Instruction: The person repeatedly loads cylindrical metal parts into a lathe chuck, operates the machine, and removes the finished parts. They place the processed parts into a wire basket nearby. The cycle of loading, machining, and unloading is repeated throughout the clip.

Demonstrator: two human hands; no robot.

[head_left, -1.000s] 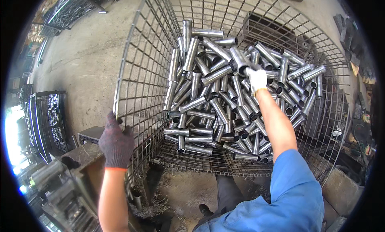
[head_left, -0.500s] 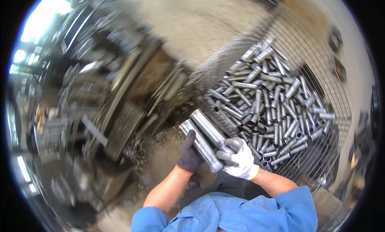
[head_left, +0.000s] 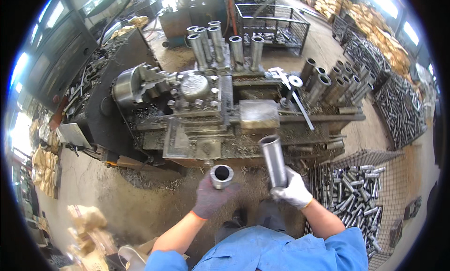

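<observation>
My left hand (head_left: 211,200), in a dark glove with an orange cuff, is closed round a short metal tube (head_left: 221,185). Its open end points up toward me. In a white glove, my right hand (head_left: 294,190) grips the lower end of a second metal tube (head_left: 273,161), which leans slightly left. The two tubes are apart, held in front of a greasy lathe. The lathe's chuck (head_left: 127,86) is at the left, beside the tool post (head_left: 194,86). A flat metal block (head_left: 258,114) lies on the machine beyond the right-hand tube.
Several tubes (head_left: 215,42) stand upright behind the tool post, and more tubes (head_left: 320,89) stand at the right end. A caliper (head_left: 280,75) lies near them. At lower right is a wire basket (head_left: 391,177) of loose tubes. Brown sacks (head_left: 86,219) lie lower left.
My view has swung from the wire basket to the lathe. The two tubes, side by side before, are now apart, one in each hand.
</observation>
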